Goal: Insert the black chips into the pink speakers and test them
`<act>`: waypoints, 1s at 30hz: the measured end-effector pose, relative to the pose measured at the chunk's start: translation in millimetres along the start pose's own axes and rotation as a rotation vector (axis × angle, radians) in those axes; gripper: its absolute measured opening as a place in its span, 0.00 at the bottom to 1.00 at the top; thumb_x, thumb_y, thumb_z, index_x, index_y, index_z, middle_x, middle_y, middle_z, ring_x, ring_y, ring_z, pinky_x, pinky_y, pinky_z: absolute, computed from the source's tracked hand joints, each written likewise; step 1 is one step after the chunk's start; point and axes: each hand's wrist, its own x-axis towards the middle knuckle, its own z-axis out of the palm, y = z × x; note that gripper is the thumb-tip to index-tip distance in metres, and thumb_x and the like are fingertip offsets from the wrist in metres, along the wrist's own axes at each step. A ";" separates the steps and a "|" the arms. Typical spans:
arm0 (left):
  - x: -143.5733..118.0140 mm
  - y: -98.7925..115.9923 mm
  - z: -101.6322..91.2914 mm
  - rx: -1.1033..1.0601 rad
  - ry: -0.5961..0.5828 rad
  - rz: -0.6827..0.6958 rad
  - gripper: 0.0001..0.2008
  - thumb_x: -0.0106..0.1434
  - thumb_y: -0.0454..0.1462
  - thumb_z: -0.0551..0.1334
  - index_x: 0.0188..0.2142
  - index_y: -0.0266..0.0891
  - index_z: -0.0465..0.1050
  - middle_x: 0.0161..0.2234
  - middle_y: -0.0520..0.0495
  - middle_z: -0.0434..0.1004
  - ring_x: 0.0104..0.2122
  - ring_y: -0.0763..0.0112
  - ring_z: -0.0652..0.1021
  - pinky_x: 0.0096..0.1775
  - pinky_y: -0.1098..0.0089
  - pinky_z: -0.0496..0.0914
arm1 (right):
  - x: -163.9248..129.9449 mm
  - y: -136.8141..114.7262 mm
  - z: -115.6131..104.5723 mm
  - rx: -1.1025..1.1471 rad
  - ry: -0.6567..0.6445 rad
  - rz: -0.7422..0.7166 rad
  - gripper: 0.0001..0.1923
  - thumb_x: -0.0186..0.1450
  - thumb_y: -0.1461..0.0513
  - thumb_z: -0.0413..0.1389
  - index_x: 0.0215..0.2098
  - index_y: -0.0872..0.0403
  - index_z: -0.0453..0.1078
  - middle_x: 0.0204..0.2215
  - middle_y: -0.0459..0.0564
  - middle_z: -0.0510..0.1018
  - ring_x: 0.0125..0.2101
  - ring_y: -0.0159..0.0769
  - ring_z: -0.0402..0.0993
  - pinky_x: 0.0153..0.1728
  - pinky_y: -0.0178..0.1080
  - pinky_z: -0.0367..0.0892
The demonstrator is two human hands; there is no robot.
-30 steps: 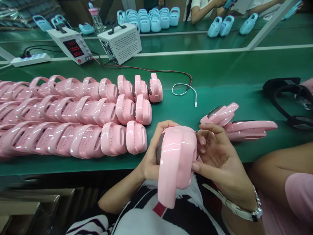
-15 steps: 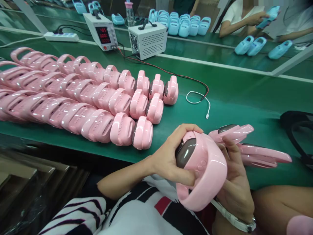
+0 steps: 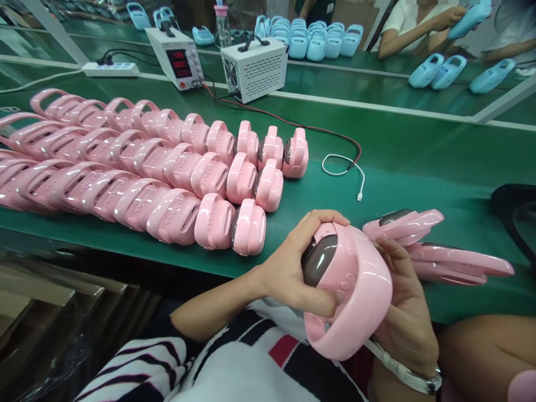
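Observation:
My left hand [image 3: 293,273] is closed on a pink plastic device with a broad loop handle [image 3: 371,296]. Its thumb presses near the row of round buttons under the loop, and a dark glossy window shows at the upper left. From the right, my right hand [image 3: 412,301] grips the same device, its bent fingers partly hidden behind the pink body. A white watch is on that wrist. Just beyond the right hand lie more pink devices [image 3: 460,262] on the green table [image 3: 310,223].
Long rows of pink devices [image 3: 171,215] stand at left. A red-and-white cable [image 3: 362,181] runs from the power supply [image 3: 178,58] beside a grey vented box [image 3: 257,70]. A black object [image 3: 513,206] lies at right. Across the table, a person holds a blue device [image 3: 471,22].
The view has shifted slightly, moving most table items a little to the right in the picture. Both hands keep nearly the same hold on the pink device.

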 end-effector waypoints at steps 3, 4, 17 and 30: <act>0.8 -0.1 -0.7 0.013 0.005 0.007 0.41 0.36 0.40 0.73 0.50 0.42 0.62 0.48 0.42 0.66 0.45 0.54 0.70 0.49 0.56 0.66 | 0.7 1.2 1.2 -0.006 0.018 0.001 0.31 0.46 0.68 0.69 0.46 0.38 0.75 0.37 0.43 0.75 0.36 0.31 0.72 0.36 0.28 0.72; 1.0 -0.7 -1.0 0.010 0.000 0.009 0.41 0.35 0.40 0.73 0.50 0.42 0.62 0.48 0.42 0.66 0.45 0.54 0.70 0.49 0.56 0.66 | 0.9 1.3 1.7 -0.011 0.027 -0.001 0.31 0.46 0.68 0.70 0.46 0.38 0.75 0.37 0.43 0.75 0.36 0.31 0.71 0.36 0.29 0.72; -4.0 1.0 1.7 -0.130 -0.028 -0.025 0.42 0.37 0.39 0.73 0.52 0.44 0.59 0.44 0.46 0.67 0.37 0.63 0.71 0.41 0.64 0.67 | -0.5 0.3 5.3 -0.018 0.030 -0.030 0.26 0.47 0.65 0.70 0.44 0.40 0.76 0.39 0.47 0.70 0.37 0.35 0.67 0.36 0.34 0.71; -4.4 -0.4 -3.8 -0.149 -0.016 -0.015 0.41 0.39 0.41 0.73 0.52 0.44 0.59 0.45 0.47 0.66 0.39 0.64 0.71 0.42 0.65 0.67 | -0.7 5.0 8.7 -0.042 0.004 -0.070 0.26 0.49 0.64 0.70 0.45 0.43 0.74 0.36 0.47 0.70 0.35 0.36 0.67 0.34 0.36 0.68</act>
